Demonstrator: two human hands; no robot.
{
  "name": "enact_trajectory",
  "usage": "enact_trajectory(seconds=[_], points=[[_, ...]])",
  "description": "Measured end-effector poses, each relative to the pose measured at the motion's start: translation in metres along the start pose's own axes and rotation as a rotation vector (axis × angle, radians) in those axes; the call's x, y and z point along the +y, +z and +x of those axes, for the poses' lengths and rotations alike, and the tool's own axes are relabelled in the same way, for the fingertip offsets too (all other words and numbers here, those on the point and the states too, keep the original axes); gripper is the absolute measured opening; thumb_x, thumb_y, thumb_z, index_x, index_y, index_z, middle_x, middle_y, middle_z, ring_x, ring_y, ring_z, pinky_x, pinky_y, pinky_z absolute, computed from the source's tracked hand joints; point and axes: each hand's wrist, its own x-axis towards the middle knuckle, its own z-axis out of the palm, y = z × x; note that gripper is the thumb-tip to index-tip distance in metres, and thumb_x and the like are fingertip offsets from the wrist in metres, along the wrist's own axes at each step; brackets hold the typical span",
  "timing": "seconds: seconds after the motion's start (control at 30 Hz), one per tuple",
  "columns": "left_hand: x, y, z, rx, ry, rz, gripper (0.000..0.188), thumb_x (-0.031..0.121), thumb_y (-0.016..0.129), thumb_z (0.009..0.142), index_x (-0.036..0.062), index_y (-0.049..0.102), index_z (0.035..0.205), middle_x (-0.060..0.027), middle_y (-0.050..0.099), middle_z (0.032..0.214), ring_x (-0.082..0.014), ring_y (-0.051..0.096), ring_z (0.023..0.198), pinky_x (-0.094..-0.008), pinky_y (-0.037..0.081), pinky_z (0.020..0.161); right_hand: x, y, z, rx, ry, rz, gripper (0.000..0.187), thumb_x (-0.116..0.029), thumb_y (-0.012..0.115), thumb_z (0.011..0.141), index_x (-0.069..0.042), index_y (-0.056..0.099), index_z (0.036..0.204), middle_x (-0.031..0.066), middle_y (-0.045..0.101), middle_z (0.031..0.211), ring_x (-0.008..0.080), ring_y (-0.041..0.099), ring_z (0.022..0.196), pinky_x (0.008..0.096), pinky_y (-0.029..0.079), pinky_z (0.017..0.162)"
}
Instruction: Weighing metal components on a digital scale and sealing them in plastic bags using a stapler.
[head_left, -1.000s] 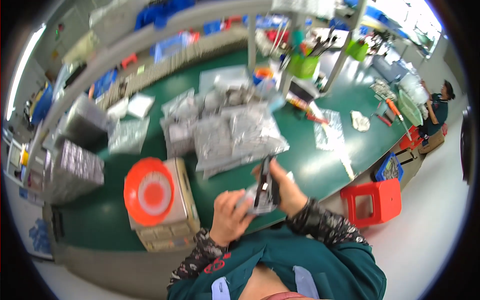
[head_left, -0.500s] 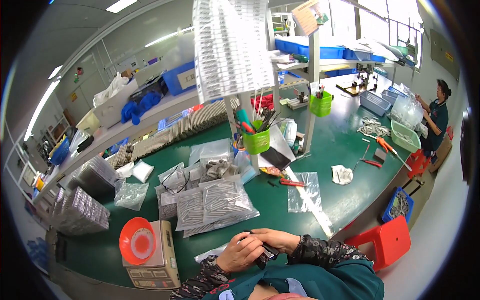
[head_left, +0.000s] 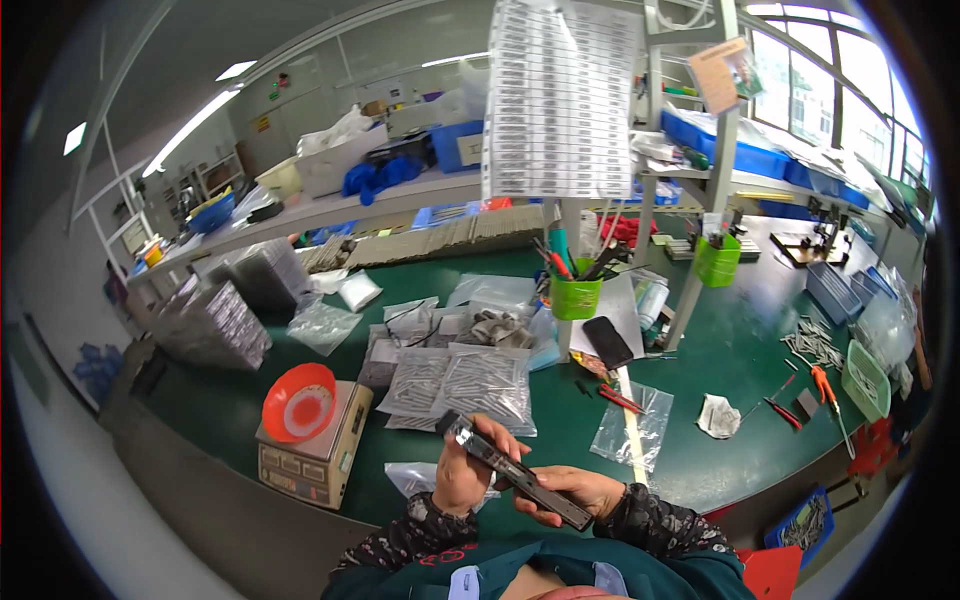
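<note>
A long black stapler [head_left: 518, 474] is held slantwise over the near edge of the green table. Its metal-tipped end points up and left, and its other end lies low on the right. My left hand [head_left: 468, 468] grips it near the upper end, fingers curled behind and around it. My right hand [head_left: 580, 492] holds its lower part between thumb and fingers. A small clear plastic bag [head_left: 410, 478] lies on the table by my left wrist. Just beyond my hands are bags of metal pins [head_left: 485, 385].
At left, a weighing scale [head_left: 335, 440] carries an orange-red dish [head_left: 300, 405]. Farther right lie a flat clear bag [head_left: 640, 430], a red-handled cutter [head_left: 620, 398], a crumpled white cloth [head_left: 718, 416] and a black phone [head_left: 607, 342]. A green pen holder [head_left: 576, 298] hangs on the rack post.
The stapler has been raised and turned, so its length now shows between my hands. My hands have moved apart along it. The view has swung left, shifting the table's contents rightward.
</note>
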Motion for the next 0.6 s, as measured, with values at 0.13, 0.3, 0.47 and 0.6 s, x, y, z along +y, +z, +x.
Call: enact_trajectory(seconds=[0.13, 0.3, 0.47, 0.6], points=[[0.005, -0.014, -0.003, 0.188, -0.145, -0.453, 0.048, 0.054, 0.028, 0.086, 0.0098, 0.045, 0.094, -0.0038, 0.044, 0.076, -0.0184, 0.047, 0.071, -0.0387, 0.042, 0.077, 0.0, 0.019, 0.013, -0.033, -0.015, -0.077, 0.044, -0.035, 0.046, 0.087, -0.001, 0.037, 0.115, 0.0068, 0.047, 0.084, 0.0121, 0.054, 0.056, 0.0204, 0.045, 0.05], [0.006, -0.037, -0.004, 0.237, -0.277, -0.725, 0.049, 0.053, 0.026, 0.087, 0.009, 0.047, 0.093, -0.0033, 0.044, 0.075, -0.0168, 0.044, 0.067, -0.0337, 0.04, 0.072, 0.007, 0.023, 0.022, 0.116, 0.009, -0.322, 0.05, -0.045, 0.036, 0.089, -0.002, 0.04, 0.114, 0.0099, 0.055, 0.091, 0.0137, 0.057, 0.069, 0.0219, 0.046, 0.055], [0.022, -0.053, -0.007, 0.474, -0.189, -0.672, 0.048, 0.051, 0.035, 0.086, 0.0058, 0.049, 0.09, -0.003, 0.042, 0.07, -0.0155, 0.04, 0.063, -0.0301, 0.037, 0.067, -0.006, 0.03, 0.013, 0.421, 0.014, -0.572, 0.054, -0.047, 0.03, 0.09, -0.001, 0.043, 0.116, 0.0091, 0.058, 0.092, 0.0152, 0.056, 0.076, 0.0265, 0.046, 0.062], [0.041, -0.073, -0.02, 0.601, -0.092, -0.633, 0.045, 0.049, 0.037, 0.086, 0.0064, 0.05, 0.089, -0.0017, 0.043, 0.07, -0.0139, 0.041, 0.061, -0.0303, 0.037, 0.064, -0.05, 0.01, -0.026, 0.608, -0.126, -0.635, 0.049, -0.042, 0.031, 0.091, -0.001, 0.046, 0.115, 0.0092, 0.06, 0.087, 0.015, 0.057, 0.071, 0.025, 0.046, 0.058]])
